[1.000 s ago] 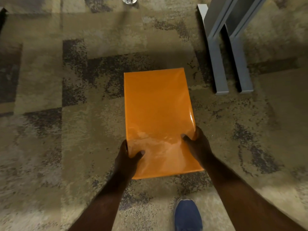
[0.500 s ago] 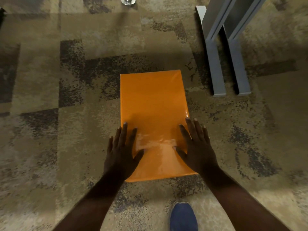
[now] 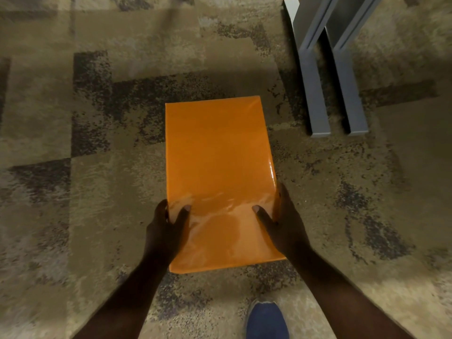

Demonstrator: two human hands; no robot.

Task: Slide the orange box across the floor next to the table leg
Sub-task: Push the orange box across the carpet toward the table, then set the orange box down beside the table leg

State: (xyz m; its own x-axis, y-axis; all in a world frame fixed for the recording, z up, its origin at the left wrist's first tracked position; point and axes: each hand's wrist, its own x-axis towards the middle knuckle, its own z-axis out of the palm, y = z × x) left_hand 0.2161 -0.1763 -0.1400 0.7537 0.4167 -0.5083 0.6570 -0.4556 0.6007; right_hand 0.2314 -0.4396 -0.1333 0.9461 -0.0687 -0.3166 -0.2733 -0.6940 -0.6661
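The flat, glossy orange rectangular box point(image 3: 219, 177) lies on the patterned brown-and-tan carpet floor point(image 3: 73, 216), its long axis running away from us, with its far right corner near but apart from the grey metal table leg point(image 3: 315, 94) that stands ahead and to the right. We note a change from half a second ago: both hands then lay flat and open on the box top with fingers extended, whereas now they have closed onto its near end. Our left hand point(image 3: 166, 231) grips the left edge, thumb on the top face and fingers wrapped down the side; our right hand point(image 3: 285, 228) grips the right edge in the same manner, thumb on top. The box itself sits in much the same place on the carpet as before, so we judge that little travel has been gained in this interval. The re-grip suggests that the slide is about to be resumed under firmer control, since a two-sided hold permits steering as well as pushing. The remaining path runs forward and to the right. The carpet pile is likely to resist the motion, and the glossy wrapping may let the thumbs slip. A blue shoe point(image 3: 266, 321) stands just behind the box.
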